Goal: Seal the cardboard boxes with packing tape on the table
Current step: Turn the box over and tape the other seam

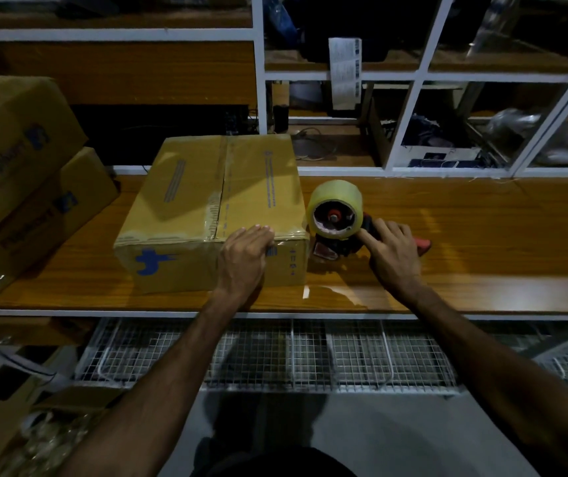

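Cardboard box [207, 201] sits taped on counter [482, 235], left hand [243, 258] pressing flat-fingered on its near top edge, right hand [394, 251] gripping tape dispenser [339, 218] handle just beside box's right side.

The table [447, 235] is wood-grain, glossy, throwing back light at 3 o'clock. The box [207, 201] is matt brown cardboard, its seams covered by shiny clear tape [222, 187]. The roll [336, 208] is glossy, yellowish, translucent plastic film on a dispenser [341, 247] of dark and red plastic. Below, at 6 o'clock, lie white wire-mesh baskets [275, 352].
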{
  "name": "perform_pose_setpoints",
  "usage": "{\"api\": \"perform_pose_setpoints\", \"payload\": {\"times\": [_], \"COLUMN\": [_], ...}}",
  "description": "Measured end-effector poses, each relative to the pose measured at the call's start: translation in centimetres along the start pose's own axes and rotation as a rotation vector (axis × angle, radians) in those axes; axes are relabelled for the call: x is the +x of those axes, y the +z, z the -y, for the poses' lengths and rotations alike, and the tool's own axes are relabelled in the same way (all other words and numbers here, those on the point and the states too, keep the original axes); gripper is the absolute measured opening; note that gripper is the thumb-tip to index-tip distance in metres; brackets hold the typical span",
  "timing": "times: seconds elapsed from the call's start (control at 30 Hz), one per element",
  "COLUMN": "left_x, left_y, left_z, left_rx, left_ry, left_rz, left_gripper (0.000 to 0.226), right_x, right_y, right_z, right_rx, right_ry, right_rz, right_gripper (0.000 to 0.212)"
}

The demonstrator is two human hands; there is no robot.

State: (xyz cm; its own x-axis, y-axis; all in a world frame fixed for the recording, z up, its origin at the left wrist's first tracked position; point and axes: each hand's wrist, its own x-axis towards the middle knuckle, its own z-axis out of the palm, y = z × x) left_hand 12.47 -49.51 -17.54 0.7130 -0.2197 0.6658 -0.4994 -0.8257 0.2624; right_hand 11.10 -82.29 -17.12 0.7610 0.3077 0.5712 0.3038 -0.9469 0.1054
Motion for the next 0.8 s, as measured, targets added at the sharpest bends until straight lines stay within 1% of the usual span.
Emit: {"api": "perform_pose_setpoints", "payload": {"times": [0.13,0.27,0.33,0.5,0.63,0.7,0.8], "left_x": [0.1,0.1,0.1,0.2,0.2,0.2,0.3], "left_y": [-0.2,-0.2,-0.1,-0.3,-0.4,-0.4,-0.5], "left_z": [-0.1,0.0,0.0,0.1,0.1,0.1,0.2], "left_rx": [0.005,0.012,0.013,0.030,0.026,0.019,0.017], "left_ry": [0.009,0.017,0.018,0.031,0.039,0.037,0.042], "left_rz": [-0.013,-0.032,-0.029,-0.017,-0.020,-0.017,-0.014], "left_gripper": [0.036,0.040,0.039,0.034,0.033,0.035,0.037], "right_x": [0.7,0.4,-0.2,-1.5,-1.7,-1.5,-1.2], "right_y": [-0.3,-0.4,-0.7,-1.1,-1.0,-1.1,-1.1], "right_z": [-0.7,-2.4,-3.1,-3.2,-3.6,-3.8,-4.1], "right_rx": [0.006,0.090,0.148,0.258,0.307,0.318,0.289], "right_ry": [-0.014,0.017,0.074,0.166,0.237,0.233,0.171], "right_rz": [0.031,0.093,0.073,0.004,-0.015,-0.038,-0.026], "right_gripper": [0.049,0.055,0.055,0.044,0.052,0.050,0.044]}}
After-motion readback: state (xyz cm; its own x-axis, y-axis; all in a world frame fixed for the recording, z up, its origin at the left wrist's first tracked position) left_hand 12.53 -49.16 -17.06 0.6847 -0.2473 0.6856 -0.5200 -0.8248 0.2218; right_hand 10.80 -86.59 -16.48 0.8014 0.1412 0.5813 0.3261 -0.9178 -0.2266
